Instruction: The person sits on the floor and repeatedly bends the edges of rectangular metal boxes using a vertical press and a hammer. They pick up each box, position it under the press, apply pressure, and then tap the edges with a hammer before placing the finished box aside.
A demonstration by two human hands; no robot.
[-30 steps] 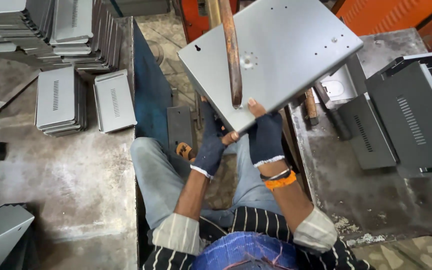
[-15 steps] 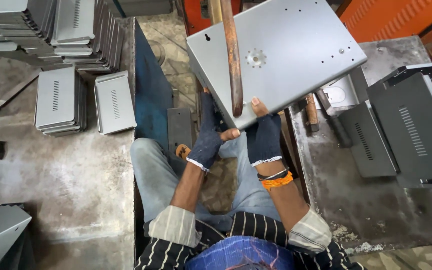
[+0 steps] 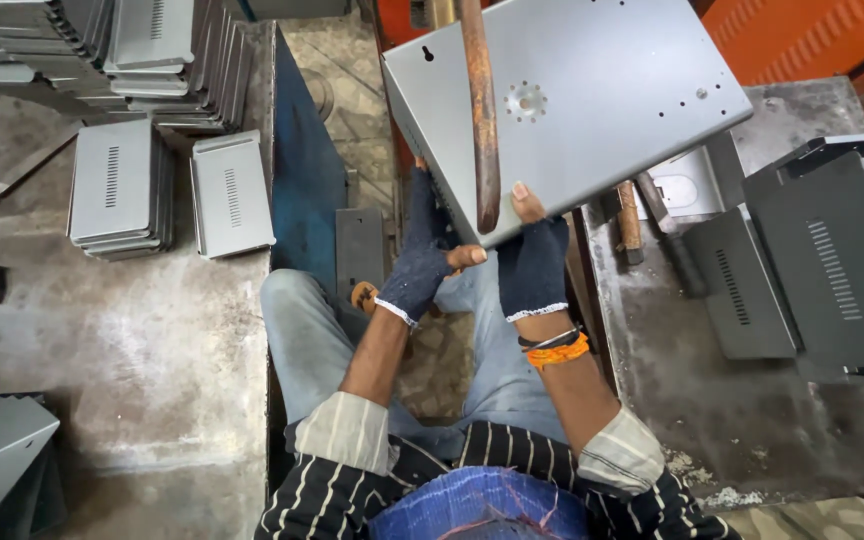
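Evidently your left hand (image 3: 420,268) and right hand (image 3: 532,262) clamp the grey panel's (image 3: 592,110) near corner, steadying it under the rusty bar (image 3: 480,110)

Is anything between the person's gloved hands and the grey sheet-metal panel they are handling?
Nothing visible. Both the left hand and the right hand already grip the near edge of the grey panel. A rusty bar crosses over the panel's top face, beside the right hand's fingers.
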